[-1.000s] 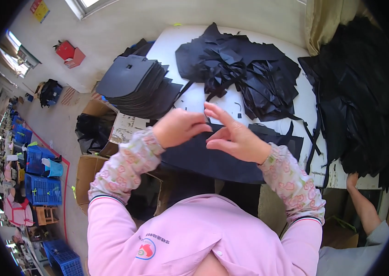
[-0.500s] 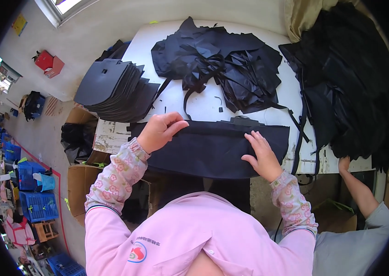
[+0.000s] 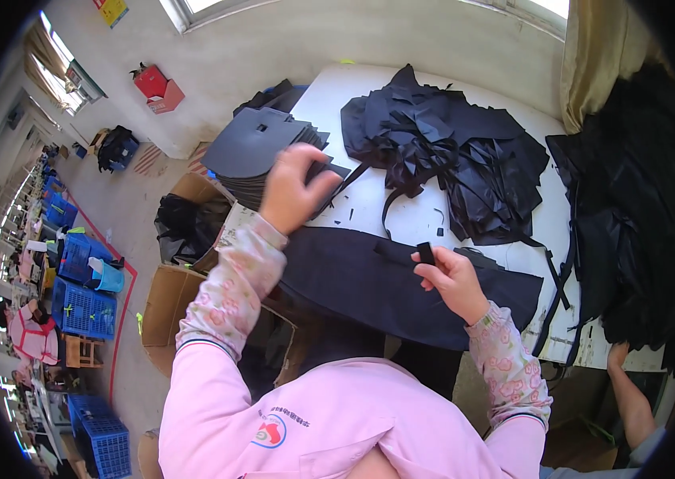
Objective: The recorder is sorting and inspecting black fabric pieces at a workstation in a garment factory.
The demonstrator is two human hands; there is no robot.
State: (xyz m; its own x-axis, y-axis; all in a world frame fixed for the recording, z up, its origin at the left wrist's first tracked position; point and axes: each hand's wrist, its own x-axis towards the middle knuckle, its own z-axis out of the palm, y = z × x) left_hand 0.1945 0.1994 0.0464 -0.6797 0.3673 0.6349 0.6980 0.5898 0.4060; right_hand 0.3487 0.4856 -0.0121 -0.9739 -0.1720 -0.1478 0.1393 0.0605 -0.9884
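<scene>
A long black fabric panel (image 3: 409, 291) lies along the near edge of the white table, its lower side hanging over. Over that panel, my right hand (image 3: 461, 281) pinches a small black fabric tab (image 3: 426, 254) between thumb and fingers; whether the tab is joined to the panel I cannot tell. My left hand (image 3: 293, 191), slightly blurred, is raised in front of a stack of dark grey sheets (image 3: 253, 144) with rounded corners. Its thumb and fingers are apart with nothing visible between them.
A heap of black fabric pieces with straps (image 3: 489, 172) covers the table's (image 3: 329, 96) far middle. A larger black pile (image 3: 633, 207) rises at right, a co-worker's hand (image 3: 618, 355) beneath it. Cardboard boxes (image 3: 174, 307) stand left of the table, with blue crates (image 3: 86, 307) farther off.
My left hand has left the panel's upper edge and moved toward the grey stack, its fingers opening. My right hand, earlier flat on the panel, now pinches the black tab. The view has shifted.
</scene>
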